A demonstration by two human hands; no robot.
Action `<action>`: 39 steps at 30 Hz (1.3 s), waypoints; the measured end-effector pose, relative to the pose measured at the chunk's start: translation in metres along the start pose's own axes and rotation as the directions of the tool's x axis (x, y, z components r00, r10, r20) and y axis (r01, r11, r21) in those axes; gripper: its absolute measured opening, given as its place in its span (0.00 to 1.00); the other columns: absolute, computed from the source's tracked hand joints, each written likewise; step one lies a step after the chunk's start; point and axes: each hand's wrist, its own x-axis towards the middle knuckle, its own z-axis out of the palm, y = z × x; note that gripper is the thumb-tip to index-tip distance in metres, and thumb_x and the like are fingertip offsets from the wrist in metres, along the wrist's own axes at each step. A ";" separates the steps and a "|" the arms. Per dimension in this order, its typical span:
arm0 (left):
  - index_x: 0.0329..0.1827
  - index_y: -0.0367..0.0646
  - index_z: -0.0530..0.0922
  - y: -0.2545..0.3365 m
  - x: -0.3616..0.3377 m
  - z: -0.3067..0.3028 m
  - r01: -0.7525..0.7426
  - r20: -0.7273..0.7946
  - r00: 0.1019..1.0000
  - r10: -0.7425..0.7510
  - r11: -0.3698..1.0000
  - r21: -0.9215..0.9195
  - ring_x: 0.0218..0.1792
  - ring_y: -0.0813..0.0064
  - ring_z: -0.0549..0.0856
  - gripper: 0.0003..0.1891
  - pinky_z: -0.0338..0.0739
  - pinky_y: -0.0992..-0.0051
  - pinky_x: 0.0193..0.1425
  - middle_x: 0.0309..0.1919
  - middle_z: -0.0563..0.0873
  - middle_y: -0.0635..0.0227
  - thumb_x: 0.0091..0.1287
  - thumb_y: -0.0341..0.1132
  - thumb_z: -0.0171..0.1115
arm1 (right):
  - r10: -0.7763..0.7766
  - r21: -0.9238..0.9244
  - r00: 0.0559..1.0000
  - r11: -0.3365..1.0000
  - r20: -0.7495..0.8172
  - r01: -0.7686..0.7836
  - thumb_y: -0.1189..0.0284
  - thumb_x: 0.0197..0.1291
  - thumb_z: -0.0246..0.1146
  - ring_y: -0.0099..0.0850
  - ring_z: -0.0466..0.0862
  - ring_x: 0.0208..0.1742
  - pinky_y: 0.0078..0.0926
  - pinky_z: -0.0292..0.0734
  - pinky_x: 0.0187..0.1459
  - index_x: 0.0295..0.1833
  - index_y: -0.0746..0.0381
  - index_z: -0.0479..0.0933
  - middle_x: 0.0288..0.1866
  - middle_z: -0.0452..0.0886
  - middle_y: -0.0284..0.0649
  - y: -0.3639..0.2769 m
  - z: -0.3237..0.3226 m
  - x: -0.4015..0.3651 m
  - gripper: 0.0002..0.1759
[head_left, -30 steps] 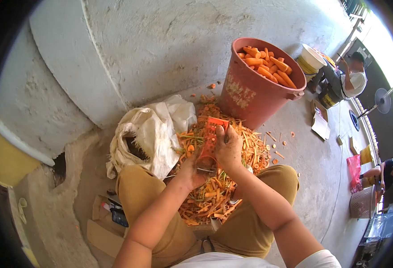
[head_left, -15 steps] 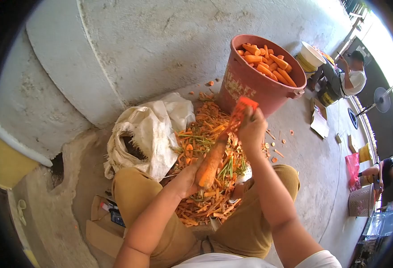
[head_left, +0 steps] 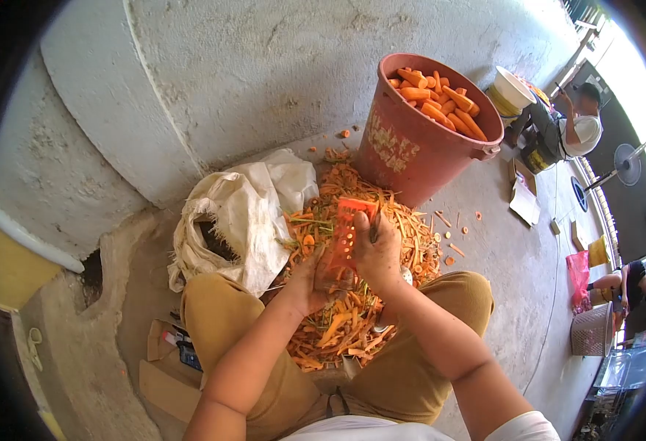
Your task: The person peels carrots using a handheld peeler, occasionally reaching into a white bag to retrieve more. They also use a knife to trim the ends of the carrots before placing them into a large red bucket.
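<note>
My left hand [head_left: 307, 285] is closed around a carrot [head_left: 332, 275], most of it hidden behind my fingers and the tool. In my right hand [head_left: 379, 250] is a flat red peeler [head_left: 346, 229] with rows of holes, lying over the carrot close to my left fingers. Below both hands spreads a heap of carrot peelings [head_left: 338, 327], with green stem bits and cut ends mixed in. A large red bucket [head_left: 404, 162] of peeled carrots [head_left: 440, 103] stands just beyond the heap.
A white woven sack [head_left: 253, 198] slumps left of the heap. Beside my left knee lies a cardboard box [head_left: 165, 375]. On the right, a person [head_left: 584, 128] sits near a white basin [head_left: 514, 88], a fan [head_left: 626, 164] stands, and another person bends by a basket [head_left: 593, 331].
My right hand has drawn the peeler down and left, toward my left hand, along the carrot. The carrot, plainly visible before, is now mostly covered.
</note>
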 end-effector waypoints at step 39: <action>0.54 0.44 0.66 -0.005 -0.019 0.008 0.045 0.002 0.999 -0.048 0.955 0.292 0.37 0.74 0.80 0.19 0.78 0.74 0.35 0.40 0.78 0.67 0.64 0.44 0.48 | -0.101 -0.223 0.894 0.975 -0.437 0.001 0.70 0.58 0.54 0.30 0.66 0.14 0.29 0.62 0.18 0.24 0.68 0.66 0.13 0.69 0.45 0.034 -0.044 0.068 0.14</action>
